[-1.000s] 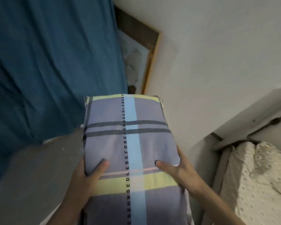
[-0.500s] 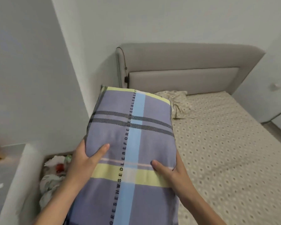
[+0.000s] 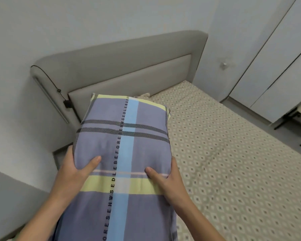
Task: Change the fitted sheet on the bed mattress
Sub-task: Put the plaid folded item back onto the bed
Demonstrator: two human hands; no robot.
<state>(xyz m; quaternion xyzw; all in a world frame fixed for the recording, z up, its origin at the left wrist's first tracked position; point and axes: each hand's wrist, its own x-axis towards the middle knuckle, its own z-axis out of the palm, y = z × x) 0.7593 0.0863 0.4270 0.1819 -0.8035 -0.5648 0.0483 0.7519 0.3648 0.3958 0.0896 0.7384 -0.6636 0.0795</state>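
I hold a folded sheet [image 3: 122, 164] in front of me with both hands, one on each long side. It is a thick plaid bundle in purple-grey with a light blue stripe down the middle, yellow bands, two dark lines across and a row of black letters along the stripe. My left hand [image 3: 73, 173] grips its left edge: the thumb lies curled on top and the other fingers go under the fabric, where I cannot see them. My right hand [image 3: 167, 183] grips the right edge the same way, thumb pressed on the top face, the rest wrapped beneath. The bundle is in the air, tilted away from me, and its far end hangs over the bed's head-end left corner, near the headboard [image 3: 111, 66].

The mattress [image 3: 233, 162] lies to the right of the bundle, covered by a beige cover with a small repeating diamond print. A bit of crumpled beige cloth [image 3: 143, 96] shows just past the bundle's far edge, close to the headboard. The headboard is grey and padded, and a thin black cable [image 3: 59, 91] with a small switch hangs down its left end. Past the bed's far right side stand white wardrobe doors [image 3: 276, 58], and dark chair legs [image 3: 292, 122] show at the right edge.
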